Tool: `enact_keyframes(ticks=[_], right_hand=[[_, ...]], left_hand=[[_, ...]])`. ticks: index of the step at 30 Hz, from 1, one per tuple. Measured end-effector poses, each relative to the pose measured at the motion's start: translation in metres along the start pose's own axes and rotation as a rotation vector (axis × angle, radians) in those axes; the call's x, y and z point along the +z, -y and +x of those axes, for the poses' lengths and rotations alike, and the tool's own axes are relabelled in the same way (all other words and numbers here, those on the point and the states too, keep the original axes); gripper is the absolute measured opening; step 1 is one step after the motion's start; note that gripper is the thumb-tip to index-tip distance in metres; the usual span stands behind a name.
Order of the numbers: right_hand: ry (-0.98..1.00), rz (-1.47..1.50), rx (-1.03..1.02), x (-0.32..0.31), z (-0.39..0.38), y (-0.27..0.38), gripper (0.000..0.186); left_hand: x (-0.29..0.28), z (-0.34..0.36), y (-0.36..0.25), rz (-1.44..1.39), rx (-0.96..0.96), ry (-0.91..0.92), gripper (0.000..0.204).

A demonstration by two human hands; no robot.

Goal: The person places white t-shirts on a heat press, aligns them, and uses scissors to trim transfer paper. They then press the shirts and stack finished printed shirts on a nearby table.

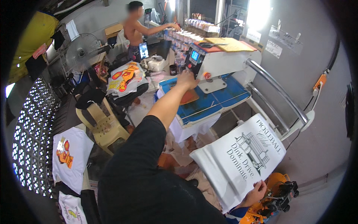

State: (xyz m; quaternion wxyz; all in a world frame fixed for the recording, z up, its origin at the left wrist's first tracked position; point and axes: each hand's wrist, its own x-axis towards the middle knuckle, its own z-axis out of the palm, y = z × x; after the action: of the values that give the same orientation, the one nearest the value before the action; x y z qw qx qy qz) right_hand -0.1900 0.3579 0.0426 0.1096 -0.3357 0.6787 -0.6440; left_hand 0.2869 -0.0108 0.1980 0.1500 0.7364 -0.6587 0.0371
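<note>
My left hand [187, 79] reaches to the front of a heat press [223, 61], at the lower edge of its control panel [194, 56] with a lit blue display. Its fingers are partly hidden, so their grip is unclear. A white cloth [212, 164], apparently a shirt, lies spread over a flat board at the lower right, with dark green lettering and a line drawing. My right hand [257, 192] has its fingers closed on the cloth's near right edge. Between the hands, under the press head, is a blue platen [220, 99] with an orange-brown patch [188, 96].
A chrome bar handle [278, 87] curves along the press's right side. Printed white shirts lie over boards at left [72, 158] and behind [126, 78]. A beige plastic chair [102, 125] stands beside the press, a fan [82, 50] farther back. Another person [135, 31] reaches toward a shelf.
</note>
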Motion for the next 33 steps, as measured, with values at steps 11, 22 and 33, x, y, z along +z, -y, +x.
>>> enact_keyframes(ticks=[11,22,33], right_hand=[[0.322,-0.038,-0.191,0.146,-0.073,0.114,0.013],[-0.175,-0.577,-0.630,0.351,-0.093,0.232,0.053],[-0.616,-0.754,-0.391,0.369,-0.034,0.219,0.091]], left_hand=[[-0.007,-0.030,0.011,-0.034,0.254,-0.006,0.067],[0.051,0.037,0.110,-1.063,0.929,-0.132,0.024],[0.201,0.175,0.185,-0.697,0.638,0.253,0.032]])
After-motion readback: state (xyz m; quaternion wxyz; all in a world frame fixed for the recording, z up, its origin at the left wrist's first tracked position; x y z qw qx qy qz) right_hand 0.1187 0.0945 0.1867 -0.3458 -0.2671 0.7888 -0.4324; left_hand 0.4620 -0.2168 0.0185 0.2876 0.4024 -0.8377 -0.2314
